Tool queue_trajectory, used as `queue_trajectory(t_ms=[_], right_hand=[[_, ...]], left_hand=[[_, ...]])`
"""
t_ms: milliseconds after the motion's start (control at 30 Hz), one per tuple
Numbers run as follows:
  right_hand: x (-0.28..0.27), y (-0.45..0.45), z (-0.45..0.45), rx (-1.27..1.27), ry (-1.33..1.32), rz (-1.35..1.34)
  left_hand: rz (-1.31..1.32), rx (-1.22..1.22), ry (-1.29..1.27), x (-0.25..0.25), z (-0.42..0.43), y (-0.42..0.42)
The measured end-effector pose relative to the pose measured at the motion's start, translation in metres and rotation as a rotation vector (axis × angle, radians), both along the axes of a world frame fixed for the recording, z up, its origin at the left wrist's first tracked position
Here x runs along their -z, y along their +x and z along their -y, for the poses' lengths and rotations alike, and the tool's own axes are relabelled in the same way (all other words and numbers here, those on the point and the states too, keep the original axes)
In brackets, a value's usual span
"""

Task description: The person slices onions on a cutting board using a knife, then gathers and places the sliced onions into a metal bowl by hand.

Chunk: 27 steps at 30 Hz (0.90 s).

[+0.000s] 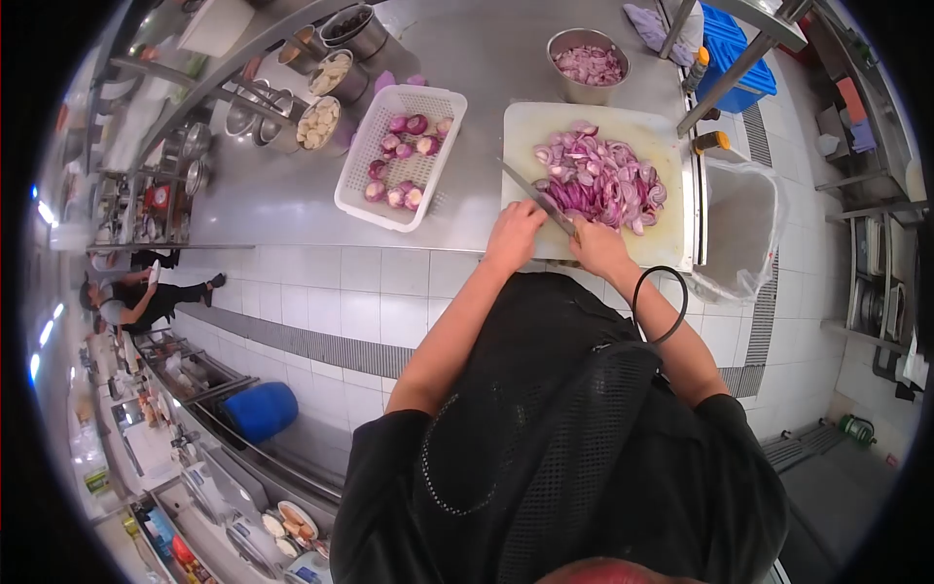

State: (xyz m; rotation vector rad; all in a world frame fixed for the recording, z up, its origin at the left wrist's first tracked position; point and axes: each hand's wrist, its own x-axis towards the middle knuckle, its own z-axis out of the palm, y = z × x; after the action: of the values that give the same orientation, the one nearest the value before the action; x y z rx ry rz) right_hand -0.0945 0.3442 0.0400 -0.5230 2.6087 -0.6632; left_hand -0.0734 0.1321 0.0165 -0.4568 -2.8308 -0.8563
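My right hand [598, 245] is closed round the handle of a kitchen knife [535, 197] at the near edge of a white cutting board [521, 125]. The blade points up and left across the board. My left hand [516, 234] is beside the blade with its fingers curled; whether they touch it or hold anything is hidden. Just beyond the knife lies a heap of sliced red onion [603, 180]. A metal pot [591, 93] of chopped onion stands behind the board. To the left, a white plastic basket [351, 175] holds several peeled whole red onions [416, 125].
Metal containers of pale pieces [319, 124] stand at the back left under a shelf rail. A lined waste bin [739, 234] is right of the board, near a metal post [725, 88] and a blue crate [735, 63]. Another person [136, 297] stands far left.
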Motion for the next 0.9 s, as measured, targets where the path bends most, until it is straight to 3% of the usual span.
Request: queue_trajectory(t_ms=[67, 133, 200, 267, 300, 400, 567, 700, 767, 900], right_hand=[[-0.002, 0.007, -0.004, 0.011, 0.052, 0.004], [0.009, 0.012, -0.006, 0.016, 0.02, -0.047], [0.013, 0.015, -0.006, 0.033, -0.011, -0.093], [0.0, 0.014, -0.002, 0.025, 0.039, -0.027], [-0.005, 0.014, -0.001, 0.029, -0.01, -0.047], [-0.022, 0.015, -0.001, 0.015, 0.049, -0.048], [0.005, 0.015, -0.001, 0.0, 0.1, -0.076], [-0.025, 0.009, 0.002, -0.043, 0.098, -0.081], [-0.001, 0.012, 0.0, -0.028, 0.092, -0.076], [-0.007, 0.007, 0.001, -0.041, 0.131, -0.155]], left_hand=[[0.106, -0.102, -0.088, -0.004, -0.004, 0.004], [0.284, -0.381, 0.279, -0.002, -0.002, 0.01], [0.162, -0.308, 0.291, 0.003, 0.011, 0.016], [-0.034, 0.022, 0.105, 0.009, 0.019, 0.016], [-0.039, 0.038, 0.126, 0.008, 0.015, 0.015], [-0.004, 0.023, 0.124, 0.005, 0.002, 0.008], [0.035, -0.009, 0.132, 0.017, -0.006, 0.009], [0.036, -0.05, 0.148, 0.017, -0.008, 0.007], [0.005, -0.066, 0.173, 0.019, -0.011, 0.006], [-0.023, -0.095, 0.201, 0.024, -0.012, 0.01]])
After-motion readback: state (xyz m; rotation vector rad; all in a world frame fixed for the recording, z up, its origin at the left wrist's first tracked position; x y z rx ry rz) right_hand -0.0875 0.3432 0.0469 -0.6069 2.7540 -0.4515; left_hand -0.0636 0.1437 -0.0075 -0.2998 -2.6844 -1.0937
